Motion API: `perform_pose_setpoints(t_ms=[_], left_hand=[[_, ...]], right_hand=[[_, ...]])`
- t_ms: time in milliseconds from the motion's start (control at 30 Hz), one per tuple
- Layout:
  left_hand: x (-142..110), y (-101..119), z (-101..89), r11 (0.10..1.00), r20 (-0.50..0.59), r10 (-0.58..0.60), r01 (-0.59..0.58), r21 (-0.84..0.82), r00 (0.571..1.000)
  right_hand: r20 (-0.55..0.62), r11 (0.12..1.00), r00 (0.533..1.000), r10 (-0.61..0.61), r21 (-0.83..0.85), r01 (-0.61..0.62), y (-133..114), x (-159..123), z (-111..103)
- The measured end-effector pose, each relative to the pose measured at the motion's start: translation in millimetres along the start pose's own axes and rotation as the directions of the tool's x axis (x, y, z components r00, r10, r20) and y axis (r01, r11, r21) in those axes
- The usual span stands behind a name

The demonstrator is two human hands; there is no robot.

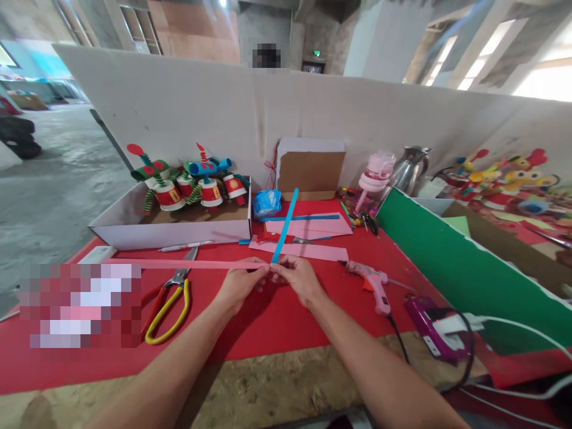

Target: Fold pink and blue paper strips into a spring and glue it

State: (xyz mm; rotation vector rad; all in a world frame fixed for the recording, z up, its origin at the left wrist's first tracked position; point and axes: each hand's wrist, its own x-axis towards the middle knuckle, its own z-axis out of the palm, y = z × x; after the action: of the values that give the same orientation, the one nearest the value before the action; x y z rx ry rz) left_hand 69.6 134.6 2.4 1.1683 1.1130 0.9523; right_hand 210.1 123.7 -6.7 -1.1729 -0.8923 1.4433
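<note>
ok so scissors [179, 278] with red and yellow handles lie left, pink glue gun [367, 275] right, between them my left hand [241, 285] pinches a pink strip [179, 264] and my right hand [298, 281] a blue strip [286, 223], fingertips together, then pink paper [319, 252], then cup figures [210, 192] in a box [179, 233]

Bare forearms [192, 353] — bare hands [300, 281]

Place: looks like a small craft workshop inside a bare concrete building [263, 24].
Tools: glue gun [373, 283] and big shears [179, 276] on a red-covered table [268, 325].
Materials: blue paper strip [285, 226], pink paper strip [179, 263].
Boxed pieces: similar paper-cup figures [170, 196] grouped in an open box [187, 233].
Power: purple socket block [417, 316], cables plugged in.
Shell: grey floor [67, 173], white partition [187, 113], lit green exit sign [316, 53].
</note>
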Motion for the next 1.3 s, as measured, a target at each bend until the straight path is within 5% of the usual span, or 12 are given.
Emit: perform_pose_setpoints(t_ms=[400, 600, 800, 900, 1300], left_hand=[[-0.6, 4.5, -0.9, 1.000, 0.042, 0.004, -0.004, 0.004, 0.999], [2.2, 3.9, -4.0, 1.000, 0.055, -0.012, 0.012, 0.014, 0.998], [4.6, 1.7, -6.5, 0.994, -0.021, 0.020, -0.022, -0.109, 1.000], [3.7, 1.0, -4.6, 0.993, 0.030, 0.027, -0.023, -0.119, 0.999], [3.5, -1.2, -2.9, 0.991, 0.071, 0.007, 0.003, -0.136, 0.997]], right_hand=[[0.020, 0.996, 1.000, -0.007, -0.091, 0.008, 0.2, 2.3, -4.6], [0.131, 0.998, 0.991, 0.009, -0.066, -0.001, -2.9, 0.4, -5.7], [0.014, 0.999, 0.999, 0.041, -0.024, -0.041, -1.8, 3.3, -5.1], [-0.038, 0.997, 0.998, 0.043, 0.058, -0.041, -0.7, 4.0, -4.5], [0.017, 0.999, 0.999, 0.040, 0.033, -0.040, -1.5, -0.9, 0.3]])
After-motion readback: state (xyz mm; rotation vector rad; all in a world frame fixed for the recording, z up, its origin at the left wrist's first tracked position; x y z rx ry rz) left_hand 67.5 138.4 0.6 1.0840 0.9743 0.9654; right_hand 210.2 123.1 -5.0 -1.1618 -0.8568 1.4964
